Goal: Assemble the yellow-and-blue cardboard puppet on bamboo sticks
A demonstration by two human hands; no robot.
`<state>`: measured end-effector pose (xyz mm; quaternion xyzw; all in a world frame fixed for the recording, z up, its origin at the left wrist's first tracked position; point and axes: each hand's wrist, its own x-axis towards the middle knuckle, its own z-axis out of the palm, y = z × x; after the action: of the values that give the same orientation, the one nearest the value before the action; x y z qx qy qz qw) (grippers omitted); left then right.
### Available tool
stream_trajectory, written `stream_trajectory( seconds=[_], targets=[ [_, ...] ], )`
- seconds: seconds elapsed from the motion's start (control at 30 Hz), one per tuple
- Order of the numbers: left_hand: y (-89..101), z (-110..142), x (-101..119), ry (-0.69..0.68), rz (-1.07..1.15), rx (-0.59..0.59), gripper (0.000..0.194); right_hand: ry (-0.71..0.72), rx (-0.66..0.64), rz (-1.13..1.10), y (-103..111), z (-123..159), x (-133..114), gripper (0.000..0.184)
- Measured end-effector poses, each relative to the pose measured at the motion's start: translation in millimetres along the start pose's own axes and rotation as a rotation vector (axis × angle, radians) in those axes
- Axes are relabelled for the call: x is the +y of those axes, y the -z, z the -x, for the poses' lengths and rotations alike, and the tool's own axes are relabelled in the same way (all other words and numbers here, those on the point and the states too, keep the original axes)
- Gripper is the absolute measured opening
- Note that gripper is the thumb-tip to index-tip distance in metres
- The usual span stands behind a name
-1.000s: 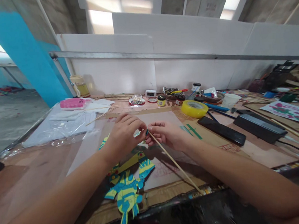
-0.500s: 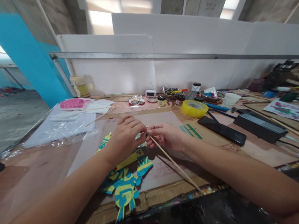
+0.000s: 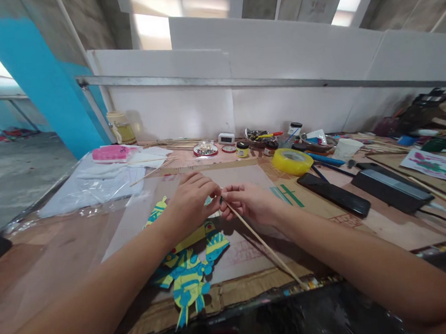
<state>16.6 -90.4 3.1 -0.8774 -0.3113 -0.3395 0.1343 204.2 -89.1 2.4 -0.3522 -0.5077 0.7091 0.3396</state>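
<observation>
A thin wooden stick (image 3: 263,242) slants from my fingers down to the front edge of the table. My right hand (image 3: 251,203) is closed around its upper end. Fingertips of my left hand (image 3: 193,203) are pinched together at that same end, against the right fingers. A small dark bit shows between the two hands, too small to name. Beneath my left hand and forearm lies a yellow and blue patterned paper cutout figure (image 3: 191,277) in several pieces, partly covered by the hand.
A yellow tape roll (image 3: 292,161), a black phone (image 3: 333,195) and a black adapter (image 3: 390,190) lie to the right. Paint jars (image 3: 242,149) and a dish of small beads (image 3: 205,149) stand behind. A pink packet (image 3: 111,154) rests on white sheets at left.
The view has shifted slightly, moving everything a little to the right in the picture. Both hands keep nearly the same pose at the stick's end.
</observation>
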Motion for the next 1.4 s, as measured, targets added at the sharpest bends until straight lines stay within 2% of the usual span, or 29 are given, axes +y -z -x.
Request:
stream_trajectory(
  seconds=[0.13,0.23,0.43,0.57,0.73,0.8,0.9,1.07,1.13,1.27,1.33,1.4],
  targets=[
    [3.0,-1,-1,0.143,0.078,0.02,0.008,0.054,-0.015,0.043,-1,4,-4,0.026],
    [4.4,-1,-2,0.213,0.169,-0.004,0.009,0.056,0.021,0.096,2,3,-4,0.03],
    [2.1,1,-6,0.346,0.275,-0.061,0.018,0.12,0.085,0.143,5,0,-6,0.019],
    [-0.2,1,-10,0.463,0.379,-0.133,0.029,0.124,0.079,0.136,6,1,-9,0.018],
    [-1.0,0,-13,0.487,0.428,-0.17,0.032,0.143,0.08,0.18,11,-1,-11,0.021],
    [-0.6,0,-14,0.479,0.4,-0.172,0.03,0.145,0.103,0.285,14,-3,-13,0.02],
    [-1.0,-1,-18,0.436,0.345,-0.18,0.024,0.184,0.147,0.575,21,-5,-15,0.018],
    [-6.7,3,-32,0.393,0.181,-0.238,0.023,0.415,0.239,1.151,30,-9,-6,0.021],
    [-8.4,7,-40,0.385,0.114,-0.298,0.023,0.44,0.246,1.307,33,-11,-1,0.023],
    [-0.4,10,-59,0.352,0.012,-0.39,0.023,0.391,0.268,1.429,38,-12,0,0.019],
    [12.5,9,-68,0.391,-0.039,-0.358,0.027,0.369,0.281,1.454,38,-12,-2,0.018],
    [30.3,9,-76,0.496,-0.07,-0.282,0.031,0.359,0.273,1.473,37,-10,-4,0.018]
  ],
)
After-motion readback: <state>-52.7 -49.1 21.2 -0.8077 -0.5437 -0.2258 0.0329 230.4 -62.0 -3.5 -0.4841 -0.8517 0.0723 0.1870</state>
